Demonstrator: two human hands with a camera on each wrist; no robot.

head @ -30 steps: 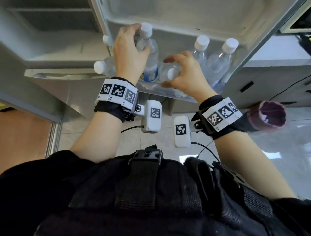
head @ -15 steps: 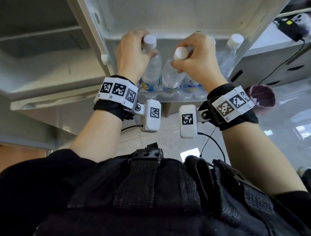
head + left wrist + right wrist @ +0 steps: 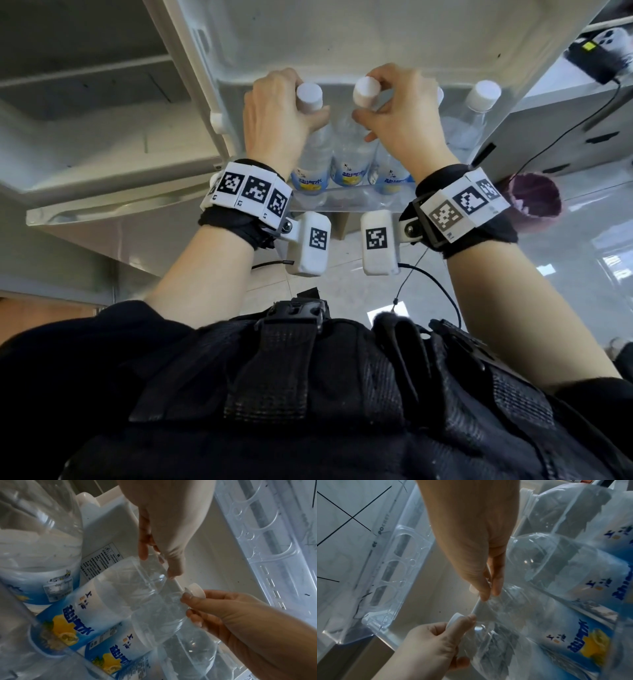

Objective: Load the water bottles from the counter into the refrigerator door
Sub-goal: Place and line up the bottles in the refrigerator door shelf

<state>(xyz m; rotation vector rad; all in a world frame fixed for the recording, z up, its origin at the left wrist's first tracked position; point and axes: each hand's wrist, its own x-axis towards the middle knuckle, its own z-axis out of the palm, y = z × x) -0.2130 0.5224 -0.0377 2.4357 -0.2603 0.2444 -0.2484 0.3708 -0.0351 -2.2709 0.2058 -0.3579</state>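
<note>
While your left hand (image 3: 279, 118) grips the first bottle (image 3: 313, 147) by its neck, your right hand's (image 3: 407, 116) fingers (image 3: 380, 78) pinch the second bottle (image 3: 352, 144); both stand in the door shelf (image 3: 346, 202), left end.

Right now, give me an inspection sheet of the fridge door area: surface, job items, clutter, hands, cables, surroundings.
Surface: clear door shelf holds the bottles; the counter is not identifiable.
Job's things: four water bottles stand upright in the shelf; far right bottle untouched; the third is mostly hidden behind the right hand.
Clutter: nothing seen in the shelf.
Grippers: left hand grips the neck of the left bottle; right hand pinches the neck of the second bottle.
Cables: black cable hangs from the right wrist unit; another runs along the cabinet.
Surroundings: purple bin on the floor; white cabinet to the right.
</note>
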